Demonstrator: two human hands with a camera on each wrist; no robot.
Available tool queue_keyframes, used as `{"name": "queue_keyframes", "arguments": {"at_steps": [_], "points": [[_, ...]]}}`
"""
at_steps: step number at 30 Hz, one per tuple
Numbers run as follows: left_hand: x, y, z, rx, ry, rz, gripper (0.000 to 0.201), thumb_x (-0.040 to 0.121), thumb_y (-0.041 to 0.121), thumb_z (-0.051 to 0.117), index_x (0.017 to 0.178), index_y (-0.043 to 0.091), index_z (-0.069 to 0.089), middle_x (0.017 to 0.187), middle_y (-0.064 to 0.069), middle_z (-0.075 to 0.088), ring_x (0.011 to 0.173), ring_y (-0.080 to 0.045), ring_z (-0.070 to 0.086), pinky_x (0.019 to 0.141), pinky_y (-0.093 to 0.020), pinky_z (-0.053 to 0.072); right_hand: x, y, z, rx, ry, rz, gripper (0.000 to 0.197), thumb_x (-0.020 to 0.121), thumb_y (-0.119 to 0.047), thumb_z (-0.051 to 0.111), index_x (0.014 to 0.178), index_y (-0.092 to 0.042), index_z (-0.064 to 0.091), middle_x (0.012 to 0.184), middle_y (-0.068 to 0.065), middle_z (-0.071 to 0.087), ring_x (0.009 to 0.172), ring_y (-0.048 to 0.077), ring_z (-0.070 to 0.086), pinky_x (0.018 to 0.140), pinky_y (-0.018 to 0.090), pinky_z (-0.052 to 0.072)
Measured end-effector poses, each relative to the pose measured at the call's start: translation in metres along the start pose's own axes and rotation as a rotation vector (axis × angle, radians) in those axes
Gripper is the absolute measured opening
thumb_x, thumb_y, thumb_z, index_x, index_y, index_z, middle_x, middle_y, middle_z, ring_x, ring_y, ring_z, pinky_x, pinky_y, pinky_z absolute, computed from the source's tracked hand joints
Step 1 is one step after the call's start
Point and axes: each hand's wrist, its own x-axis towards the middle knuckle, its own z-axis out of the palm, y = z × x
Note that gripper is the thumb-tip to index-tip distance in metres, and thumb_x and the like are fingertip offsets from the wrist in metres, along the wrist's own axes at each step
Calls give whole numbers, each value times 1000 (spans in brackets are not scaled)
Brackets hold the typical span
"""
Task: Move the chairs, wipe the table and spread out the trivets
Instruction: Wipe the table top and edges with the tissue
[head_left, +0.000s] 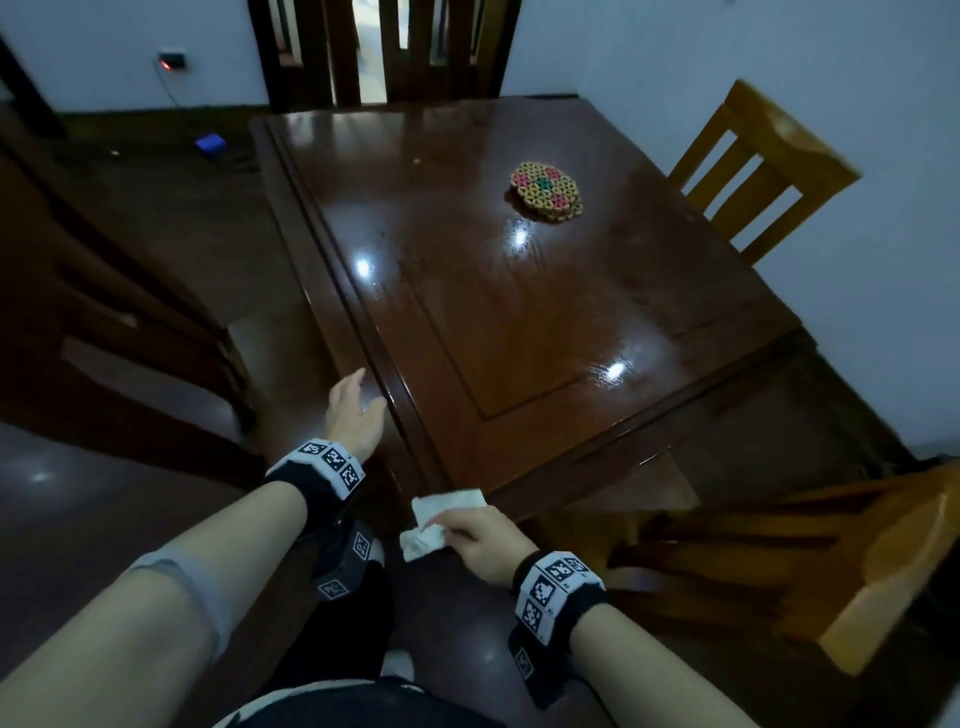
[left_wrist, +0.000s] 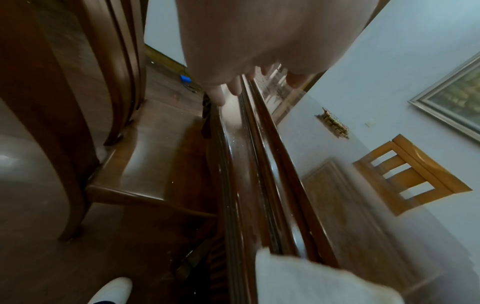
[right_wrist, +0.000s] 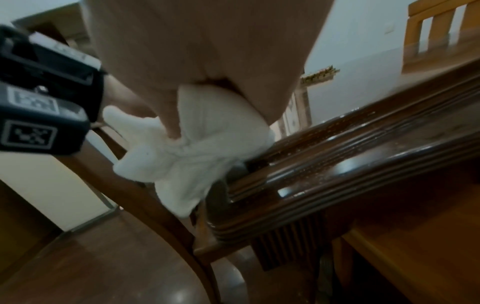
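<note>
A dark glossy wooden table (head_left: 519, 312) fills the middle of the head view. A stack of round woven trivets (head_left: 545, 190) lies on its far right part, also visible as the trivets (left_wrist: 335, 123) and the trivets (right_wrist: 319, 74). My left hand (head_left: 353, 410) hovers with straight fingers at the table's left edge (left_wrist: 246, 164). Just off the table's near corner (right_wrist: 246, 185), my right hand (head_left: 483, 535) grips a crumpled white cloth (head_left: 441, 519), the same cloth (right_wrist: 197, 148) showing bunched under my fingers in the right wrist view.
A dark wooden chair (head_left: 119, 332) stands left of the table, its seat (left_wrist: 145, 164) beside the edge. A light wooden chair (head_left: 753, 171) stands at the far right against the wall, another light chair (head_left: 831, 551) at the near right. More dark chairs (head_left: 384, 47) stand behind the table.
</note>
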Motion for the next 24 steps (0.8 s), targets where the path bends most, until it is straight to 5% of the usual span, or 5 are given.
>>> {"name": "queue_keyframes", "arguments": {"at_steps": [11, 17, 21, 24], "points": [[-42, 0, -43, -10, -108, -5, 48, 99, 24, 43, 145, 13, 36, 146, -6, 43, 132, -23, 42, 109, -34, 33, -23, -27, -9, 151, 142, 42, 32, 96, -12, 48, 96, -40, 65, 108, 0, 68, 104, 15, 60, 94, 34, 47], [-39, -6, -80, -12, -240, -23, 38, 99, 28, 43, 136, 19, 48, 134, -2, 54, 125, -22, 49, 106, -35, 37, -4, -48, 3, 203, 273, 104, 25, 98, -14, 46, 110, -23, 66, 104, 1, 67, 99, 16, 59, 76, 19, 45], [-39, -7, -102, -71, -400, -27, 34, 101, 29, 38, 128, 14, 53, 124, -7, 61, 110, -20, 54, 95, -33, 42, 16, -75, 11, 505, 374, 150, 23, 97, -10, 47, 91, -23, 65, 90, 0, 64, 87, 18, 60, 73, 28, 47], [-37, -7, -116, -86, -526, -88, 38, 102, 32, 37, 133, 12, 49, 128, -9, 57, 112, -23, 53, 91, -32, 39, 27, -95, 16, 879, 403, 178, 16, 96, -24, 52, 95, -14, 65, 92, 7, 65, 86, 22, 63, 71, 33, 50]]}}
